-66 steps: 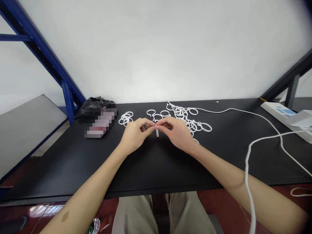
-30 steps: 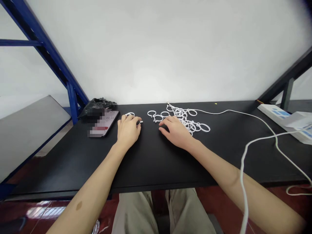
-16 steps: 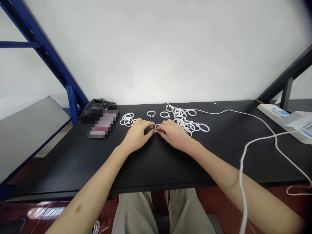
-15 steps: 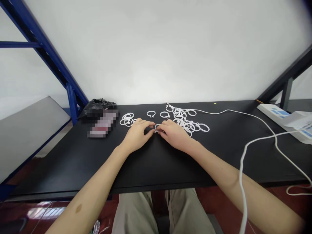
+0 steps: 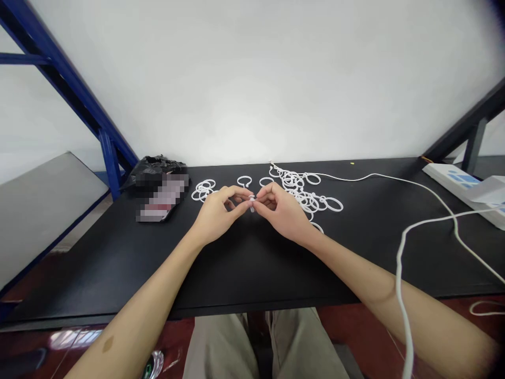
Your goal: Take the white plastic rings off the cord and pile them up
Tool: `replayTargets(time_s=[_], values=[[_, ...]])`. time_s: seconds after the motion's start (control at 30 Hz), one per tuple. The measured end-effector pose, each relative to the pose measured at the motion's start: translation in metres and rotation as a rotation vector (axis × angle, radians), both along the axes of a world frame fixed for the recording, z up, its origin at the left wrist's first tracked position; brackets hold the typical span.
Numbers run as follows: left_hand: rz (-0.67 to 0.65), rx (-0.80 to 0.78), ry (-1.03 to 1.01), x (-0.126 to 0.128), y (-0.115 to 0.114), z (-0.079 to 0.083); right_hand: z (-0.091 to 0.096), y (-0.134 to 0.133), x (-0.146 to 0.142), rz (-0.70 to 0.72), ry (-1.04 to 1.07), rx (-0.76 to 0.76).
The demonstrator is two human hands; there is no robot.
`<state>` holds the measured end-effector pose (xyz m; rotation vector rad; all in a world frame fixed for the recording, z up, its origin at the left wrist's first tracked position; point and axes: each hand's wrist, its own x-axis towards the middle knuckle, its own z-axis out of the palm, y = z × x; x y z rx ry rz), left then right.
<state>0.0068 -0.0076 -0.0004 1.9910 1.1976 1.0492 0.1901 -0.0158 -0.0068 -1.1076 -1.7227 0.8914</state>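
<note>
Between the fingertips of both hands is a small white plastic ring [image 5: 252, 206], mostly hidden by the fingers and seen nearly edge-on. My left hand [image 5: 216, 215] pinches it from the left with thumb and fingers. From the other side my right hand [image 5: 284, 215] grips it with curled fingers. Just beyond the hands lie two single open white rings, one at the left [image 5: 244, 180] and one at the right [image 5: 266, 181]. A small cluster of rings [image 5: 203, 189] sits past my left hand, and a larger tangled pile [image 5: 305, 197] lies beside my right hand.
A phone-like object [image 5: 161, 197], blurred out, and a black plastic bag [image 5: 152, 167] are at the left on the black table [image 5: 244, 273]. White cables [image 5: 402, 263] cross the right side, partly in front of my right forearm. A white-and-blue box [image 5: 453, 176] stands far right.
Both hands have lifted slightly, and their fingers are more curled around the white ring, which is turned more edge-on. Another ring now shows beside my right wrist. The camera view has shifted a little.
</note>
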Motion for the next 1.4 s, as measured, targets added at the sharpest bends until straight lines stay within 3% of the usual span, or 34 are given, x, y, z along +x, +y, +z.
replayTargets(time_s=[0.33, 0.6, 1.4], values=[[0.033, 0.016, -0.025, 0.0002, 0.0015, -0.0015, 0.0017, -0.0017, 0.0009, -0.023, -0.174, 0.289], [0.057, 0.021, 0.006, 0.0009, -0.0002, 0.0, 0.0004, -0.0023, 0.0005, -0.04, -0.197, 0.382], [0.086, 0.059, 0.069, 0.0041, -0.0041, -0.0074, -0.0009, -0.0029, 0.0043, -0.031, -0.142, 0.265]])
